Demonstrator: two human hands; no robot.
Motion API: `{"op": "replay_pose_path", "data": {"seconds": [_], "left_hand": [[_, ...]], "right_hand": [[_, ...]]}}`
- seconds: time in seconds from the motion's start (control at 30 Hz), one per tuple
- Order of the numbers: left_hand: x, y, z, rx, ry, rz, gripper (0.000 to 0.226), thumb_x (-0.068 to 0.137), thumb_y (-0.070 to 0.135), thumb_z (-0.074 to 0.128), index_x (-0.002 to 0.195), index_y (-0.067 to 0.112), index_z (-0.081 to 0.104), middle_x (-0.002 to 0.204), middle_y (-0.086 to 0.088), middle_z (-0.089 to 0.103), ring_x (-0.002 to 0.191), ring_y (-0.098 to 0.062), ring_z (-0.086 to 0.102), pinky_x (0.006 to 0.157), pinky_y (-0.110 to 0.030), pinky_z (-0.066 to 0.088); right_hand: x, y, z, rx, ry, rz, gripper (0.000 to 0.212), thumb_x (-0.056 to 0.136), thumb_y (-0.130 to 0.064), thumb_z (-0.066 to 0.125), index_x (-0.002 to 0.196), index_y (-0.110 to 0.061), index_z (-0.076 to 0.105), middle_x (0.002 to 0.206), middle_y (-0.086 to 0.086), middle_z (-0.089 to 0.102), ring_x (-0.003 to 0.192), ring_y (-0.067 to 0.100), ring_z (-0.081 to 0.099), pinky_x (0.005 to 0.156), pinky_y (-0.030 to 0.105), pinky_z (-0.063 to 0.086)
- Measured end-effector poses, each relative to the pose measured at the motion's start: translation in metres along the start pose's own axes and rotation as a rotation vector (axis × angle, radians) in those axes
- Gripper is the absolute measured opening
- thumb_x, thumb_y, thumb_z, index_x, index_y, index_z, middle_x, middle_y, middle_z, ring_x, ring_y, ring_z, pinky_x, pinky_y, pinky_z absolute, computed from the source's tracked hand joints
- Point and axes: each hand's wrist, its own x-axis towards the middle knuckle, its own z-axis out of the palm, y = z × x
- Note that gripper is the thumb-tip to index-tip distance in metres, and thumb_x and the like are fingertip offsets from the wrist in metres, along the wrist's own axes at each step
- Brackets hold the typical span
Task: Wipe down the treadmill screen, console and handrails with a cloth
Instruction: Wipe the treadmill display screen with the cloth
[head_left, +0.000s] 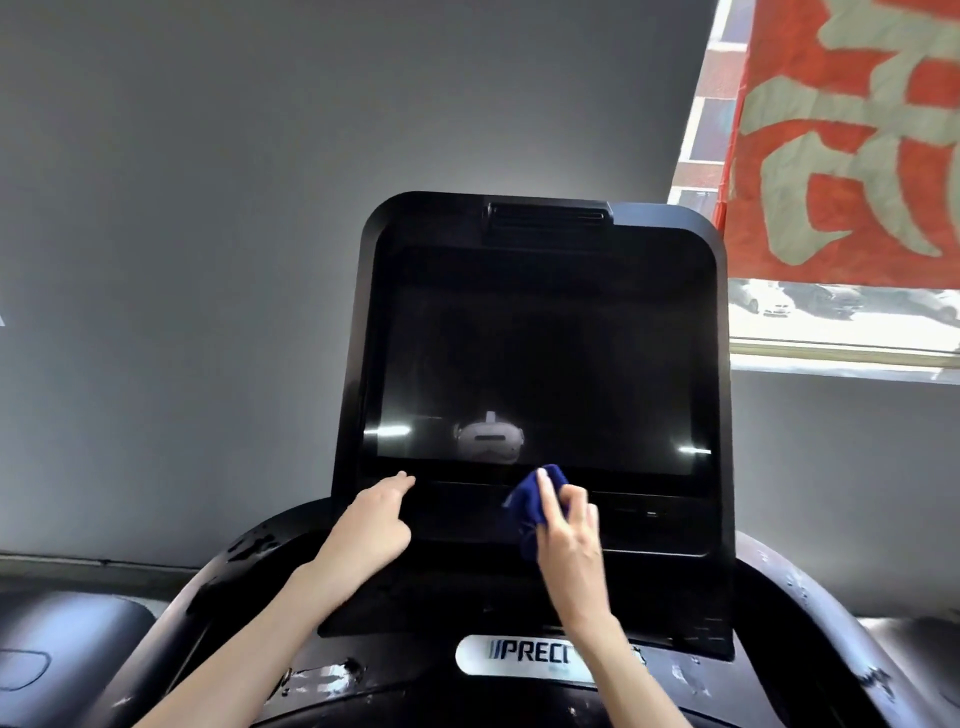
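The left handrail (208, 592) carries pale flecks and smears, so by my reading it has not been wiped. Next to it the left hand (374, 525) holds nothing. One of its fingers (401, 480) reaches out straight to the dark strip just under the screen (540, 353), seemingly touching it, and the others are hidden behind the hand. The screen is dark and glossy, showing reflections and no plain streaks; whether it has been fully wiped cannot be told. The blue cloth (532, 501) lies bunched against the strip at the screen's lower edge, right of centre. The right hand (569, 538) grips it, fingers curled round the wad with one laid along its top. I judge the work to be at the screen's bottom border, about to pass onto the console (467, 603). Below, the console around the name plate (519, 656) shows white spots, and the right handrail (810, 608) is flecked too; both look left to do.
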Motion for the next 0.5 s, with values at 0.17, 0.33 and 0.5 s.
{"op": "replay_pose_path", "data": {"seconds": [0.17, 0.33, 0.5], "left_hand": [[0.015, 0.045, 0.037, -0.019, -0.064, 0.161, 0.074, 0.076, -0.013, 0.037, 0.145, 0.014, 0.036, 0.153, 0.001, 0.031, 0.141, -0.014, 0.03, 0.113, -0.022, 0.028], [0.02, 0.08, 0.068, 0.021, -0.086, 0.297, 0.075, 0.074, -0.012, 0.037, 0.144, 0.012, 0.037, 0.153, -0.001, 0.032, 0.141, -0.013, 0.028, 0.117, -0.025, 0.023], [0.016, 0.112, 0.09, 0.069, -0.089, 0.389, 0.076, 0.075, -0.012, 0.037, 0.147, 0.014, 0.032, 0.155, 0.001, 0.026, 0.144, -0.01, 0.021, 0.117, -0.021, 0.017]], "right_hand": [[-0.004, 0.079, -0.037, -0.144, 0.029, 0.142, 0.076, 0.066, 0.011, 0.072, 0.136, -0.006, 0.047, 0.104, 0.008, 0.044, 0.076, 0.022, 0.046, 0.068, 0.037, 0.055], [0.0, 0.133, -0.072, -0.186, -0.012, 0.271, 0.084, 0.064, 0.02, 0.066, 0.139, -0.01, 0.044, 0.107, 0.014, 0.048, 0.081, 0.03, 0.052, 0.058, 0.038, 0.055], [-0.003, 0.11, -0.057, -0.078, 0.057, 0.368, 0.075, 0.067, 0.019, 0.062, 0.135, -0.01, 0.05, 0.108, 0.015, 0.052, 0.079, 0.032, 0.05, 0.069, 0.043, 0.054]]}}
